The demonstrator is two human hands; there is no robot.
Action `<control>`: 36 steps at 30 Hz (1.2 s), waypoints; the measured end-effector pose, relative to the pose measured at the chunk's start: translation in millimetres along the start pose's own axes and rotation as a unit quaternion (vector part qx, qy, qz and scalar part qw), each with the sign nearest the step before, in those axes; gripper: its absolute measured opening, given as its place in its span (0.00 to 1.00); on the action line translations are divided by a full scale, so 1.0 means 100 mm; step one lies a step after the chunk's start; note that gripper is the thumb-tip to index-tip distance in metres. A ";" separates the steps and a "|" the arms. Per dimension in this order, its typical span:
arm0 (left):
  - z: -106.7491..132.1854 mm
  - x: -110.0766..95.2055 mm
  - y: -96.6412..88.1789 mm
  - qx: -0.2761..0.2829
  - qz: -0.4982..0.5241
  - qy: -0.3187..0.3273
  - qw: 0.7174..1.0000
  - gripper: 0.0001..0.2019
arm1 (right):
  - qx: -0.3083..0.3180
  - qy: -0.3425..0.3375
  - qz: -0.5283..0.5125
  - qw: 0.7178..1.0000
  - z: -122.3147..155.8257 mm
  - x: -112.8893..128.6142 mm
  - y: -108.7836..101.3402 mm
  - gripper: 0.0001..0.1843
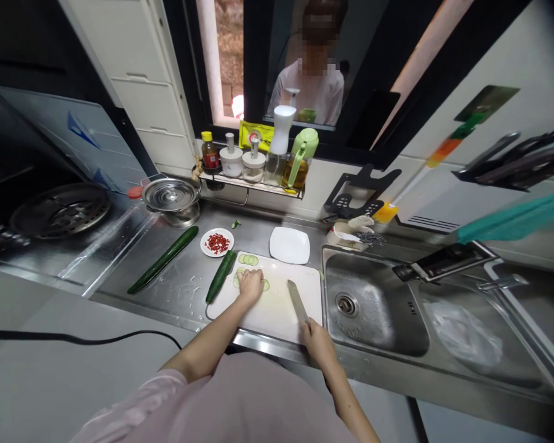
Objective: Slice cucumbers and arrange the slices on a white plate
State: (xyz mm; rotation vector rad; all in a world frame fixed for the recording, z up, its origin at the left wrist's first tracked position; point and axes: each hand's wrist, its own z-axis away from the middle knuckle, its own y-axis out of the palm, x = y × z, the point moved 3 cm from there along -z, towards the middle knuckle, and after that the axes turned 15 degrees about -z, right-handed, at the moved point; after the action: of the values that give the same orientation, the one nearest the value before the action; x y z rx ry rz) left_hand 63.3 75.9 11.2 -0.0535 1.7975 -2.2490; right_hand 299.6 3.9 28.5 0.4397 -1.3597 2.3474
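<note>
My right hand (pixel 318 341) is wrapped round the handle of a kitchen knife (pixel 297 301), whose blade points away from me over the right part of the white cutting board (pixel 277 323). Over on the board's left half, my left hand (pixel 250 285) has its fingers bent and pressed together on cucumber slices (pixel 265 285), partly hiding them. More cucumber slices (pixel 248 259) lie overlapped in a row just beyond it. A cut piece of cucumber (pixel 221 276) rests along the board's left edge, and a long whole cucumber (pixel 164 259) lies on the steel counter farther left.
Behind the board stand a plate of chopped red chili (pixel 217 243) and a white square plate (pixel 289 245). A steel sink (pixel 373 301) adjoins on the right. Left are a lidded steel pot (pixel 172 195) and a stove (pixel 60 209). A condiment shelf (pixel 253 183) hangs below the window.
</note>
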 end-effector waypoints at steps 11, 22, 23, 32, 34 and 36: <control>0.21 0.03 -0.05 -0.028 0.063 -0.030 0.997 0.09 | 0.006 0.002 0.003 1.000 -0.04 -0.04 0.00 0.22; 0.52 0.59 -0.08 -0.074 0.011 -0.094 0.993 0.10 | 0.000 -0.014 0.011 1.000 -0.13 -0.03 0.01 0.21; 0.52 0.63 -0.08 -0.075 0.001 -0.098 0.992 0.11 | 0.001 -0.014 0.011 1.000 -0.13 -0.02 0.01 0.21; 0.51 0.72 -0.14 -0.065 -0.068 -0.101 0.990 0.11 | 0.011 -0.007 0.015 1.000 -0.12 0.04 -0.01 0.21; 0.50 0.72 -0.15 -0.064 -0.075 -0.101 0.990 0.11 | 0.010 -0.008 0.014 1.000 -0.12 0.04 -0.02 0.21; 0.48 0.72 -0.14 -0.066 -0.078 -0.101 0.990 0.12 | 0.010 -0.007 0.013 1.000 -0.12 0.03 -0.01 0.21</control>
State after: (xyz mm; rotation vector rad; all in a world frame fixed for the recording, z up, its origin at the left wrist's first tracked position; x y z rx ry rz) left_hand 0.4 17.0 26.4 -0.4438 1.8854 -2.1321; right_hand 296.5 15.7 25.0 0.4483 -1.3578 2.3862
